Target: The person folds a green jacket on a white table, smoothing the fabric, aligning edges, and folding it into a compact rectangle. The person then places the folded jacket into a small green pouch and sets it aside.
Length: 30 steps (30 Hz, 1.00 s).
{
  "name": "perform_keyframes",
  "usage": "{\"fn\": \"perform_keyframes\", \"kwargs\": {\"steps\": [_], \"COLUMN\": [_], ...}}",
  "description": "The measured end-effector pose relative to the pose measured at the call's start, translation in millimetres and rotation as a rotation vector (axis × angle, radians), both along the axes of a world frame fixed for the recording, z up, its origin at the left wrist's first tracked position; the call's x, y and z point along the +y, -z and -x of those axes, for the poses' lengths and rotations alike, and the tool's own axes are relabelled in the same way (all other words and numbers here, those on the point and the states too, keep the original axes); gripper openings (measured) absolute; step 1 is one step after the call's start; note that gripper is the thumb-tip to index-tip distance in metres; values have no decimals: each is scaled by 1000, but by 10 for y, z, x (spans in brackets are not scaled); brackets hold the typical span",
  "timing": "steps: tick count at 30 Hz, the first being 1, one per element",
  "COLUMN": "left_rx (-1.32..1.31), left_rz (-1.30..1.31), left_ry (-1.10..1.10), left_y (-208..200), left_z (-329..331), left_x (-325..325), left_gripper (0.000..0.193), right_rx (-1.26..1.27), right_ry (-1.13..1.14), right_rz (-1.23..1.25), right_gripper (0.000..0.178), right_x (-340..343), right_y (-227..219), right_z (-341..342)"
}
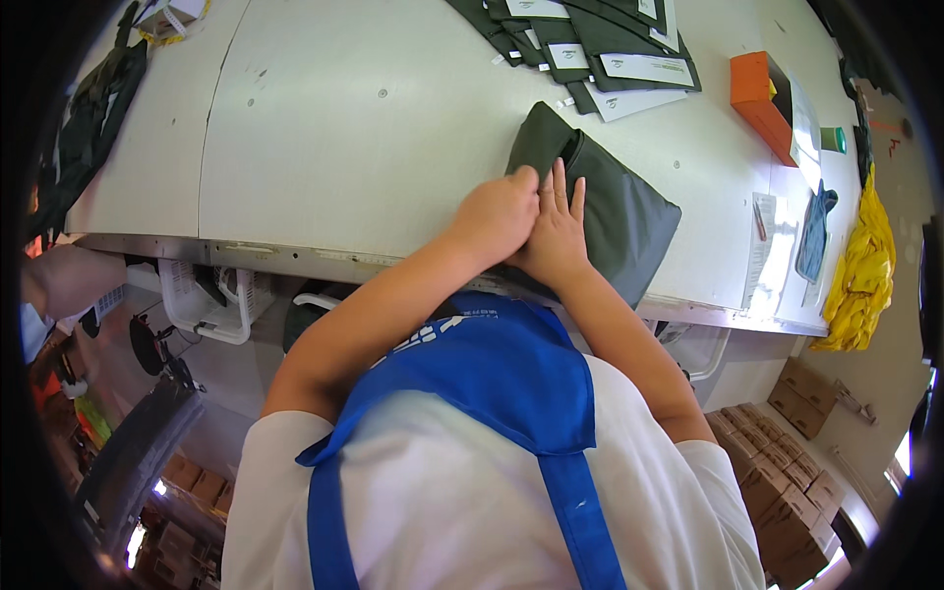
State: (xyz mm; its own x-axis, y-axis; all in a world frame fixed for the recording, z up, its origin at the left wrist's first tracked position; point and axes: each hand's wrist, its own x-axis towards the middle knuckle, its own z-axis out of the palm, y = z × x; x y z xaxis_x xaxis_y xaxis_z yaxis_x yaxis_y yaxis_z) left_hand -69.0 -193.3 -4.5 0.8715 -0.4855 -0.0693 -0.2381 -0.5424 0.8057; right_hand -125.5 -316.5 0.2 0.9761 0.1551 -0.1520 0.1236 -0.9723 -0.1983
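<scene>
A dark grey fabric bag (624,211) lies at a slant on the white table, close to its front edge. A fold or opening runs down from its upper side toward my hands. My left hand (497,218) is closed at this line, pinching the bag's material; its fingertips are partly hidden. Right beside it, my right hand (557,234) lies on the bag with its fingers stretched out, pressing the fabric. The two hands touch near the wrist and thumb.
Several dark pouches with white labels (644,67) are piled at the back. An orange box (762,108), a blue cloth (814,234) and a paper sheet (759,246) are on the right. Yellow material (860,275) hangs at the table's right end. A white basket (211,300) sits under the front edge.
</scene>
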Motion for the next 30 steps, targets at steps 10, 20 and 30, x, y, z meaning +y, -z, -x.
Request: {"fn": "perform_keyframes", "kwargs": {"steps": [10,20,30], "left_rx": [75,167,459], "left_rz": [-27,-209,-73], "left_ry": [95,156,160], "left_y": [267,373,247], "left_z": [64,-54,-143], "left_x": [-332,-469,-393], "left_gripper": [15,12,10], "right_rx": [148,-241,-360], "right_ry": [617,-207,-144], "right_rz": [-1804,-388,-405], "right_gripper": [72,17,17], "right_x": [-546,-44,-1], "right_y": [337,-18,145], "right_z": [-70,671,750]}}
